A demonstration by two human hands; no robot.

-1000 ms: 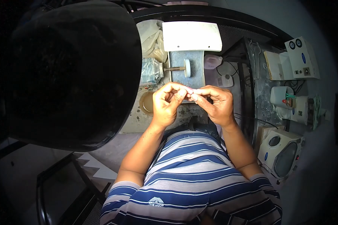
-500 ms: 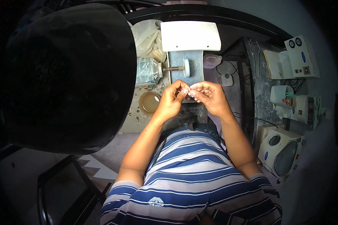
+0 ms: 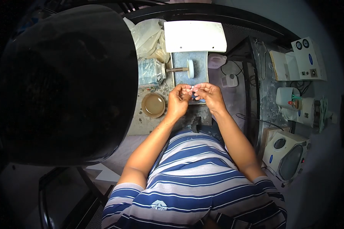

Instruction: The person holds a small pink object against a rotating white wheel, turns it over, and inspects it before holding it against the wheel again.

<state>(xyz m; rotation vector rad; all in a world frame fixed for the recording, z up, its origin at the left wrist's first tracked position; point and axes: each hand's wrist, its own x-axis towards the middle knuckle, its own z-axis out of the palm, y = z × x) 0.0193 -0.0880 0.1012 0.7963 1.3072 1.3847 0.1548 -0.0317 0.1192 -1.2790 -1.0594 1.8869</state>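
A small whitish piece [image 3: 192, 88] is pinched between the fingertips of both hands, too small for me to tell its kind. My left hand [image 3: 178, 101] is closed with thumb and forefinger on its left side. From the right, my right hand [image 3: 211, 97] grips it the same way, the fingers curled. Just beyond the fingertips is a white polishing wheel [image 3: 191, 69] on a metal shaft. That shaft comes out of a plastic-wrapped motor [image 3: 151, 72]. Under the wheel lies a blue-grey tray [image 3: 179, 58], partly hidden by my hands.
Left of my hands stands a brown bowl [image 3: 153, 105] with liquid. A large black lamp-like shape [image 3: 69, 84] blocks the left side. A white hood panel [image 3: 194, 36] rises behind the wheel. White machines [image 3: 286, 154] stand at the right, along with a plastic jug [image 3: 217, 61].
Both hands have moved slightly away from my body, toward the wheel, and their fingers have shifted around the small piece. The view has tilted a little.
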